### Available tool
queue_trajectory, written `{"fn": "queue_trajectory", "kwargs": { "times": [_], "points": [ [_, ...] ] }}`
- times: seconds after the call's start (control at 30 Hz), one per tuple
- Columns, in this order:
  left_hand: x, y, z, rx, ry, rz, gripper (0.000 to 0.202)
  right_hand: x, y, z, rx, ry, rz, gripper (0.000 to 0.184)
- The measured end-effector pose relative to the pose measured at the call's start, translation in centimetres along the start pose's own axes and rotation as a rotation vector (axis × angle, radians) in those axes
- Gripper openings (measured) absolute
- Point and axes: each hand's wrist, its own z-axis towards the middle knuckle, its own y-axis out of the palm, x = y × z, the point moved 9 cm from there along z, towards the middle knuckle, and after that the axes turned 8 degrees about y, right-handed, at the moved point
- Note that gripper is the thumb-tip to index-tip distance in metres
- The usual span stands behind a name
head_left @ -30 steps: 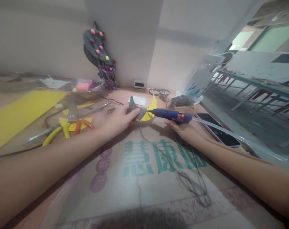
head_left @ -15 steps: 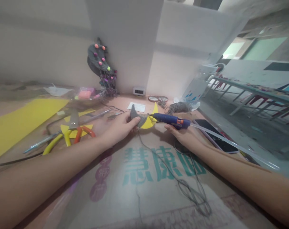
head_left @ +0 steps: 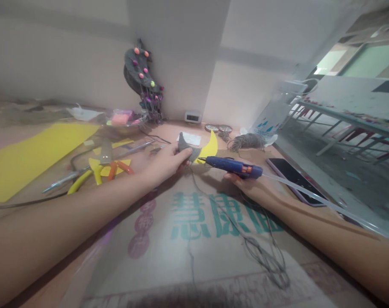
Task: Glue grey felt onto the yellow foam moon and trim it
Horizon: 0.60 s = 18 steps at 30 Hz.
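Observation:
My left hand [head_left: 172, 161] pinches a yellow crescent cutout [head_left: 211, 147] by its left part, which is wrapped in grey yarn [head_left: 185, 150]. The right part of the crescent is bare yellow. In my right hand [head_left: 242, 183] is a blue hot glue gun [head_left: 231, 166], its nozzle pointing left at the crescent's lower edge, near where the yarn ends. A long clear glue stick [head_left: 322, 199] sticks out of the gun's back. From the crescent a grey yarn strand runs down to a loose tangle [head_left: 268, 259] on the printed cardboard [head_left: 143, 273].
Left of me lie yellow-handled scissors or pliers [head_left: 82, 182], orange handles [head_left: 117, 169], a pen [head_left: 66, 179] and a yellow sheet [head_left: 37, 164]. A phone [head_left: 297, 182] lies on the right. Behind are a yarn skein [head_left: 247, 142], a small clock [head_left: 193, 116] and a decorated grey crescent [head_left: 138, 72].
The glue gun's nozzle has moved from the crescent's upper side to its lower edge, and the crescent has tilted slightly. The whole view has shifted a little.

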Motion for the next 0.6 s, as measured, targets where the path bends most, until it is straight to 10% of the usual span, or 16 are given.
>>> {"fn": "queue_trajectory", "kwargs": {
  "times": [0.6],
  "points": [
    [0.9,0.2,-0.3,0.002,0.002,-0.041,0.025,-0.1,-0.5,0.2,0.041,0.100,-0.091,0.016]
  ]
}}
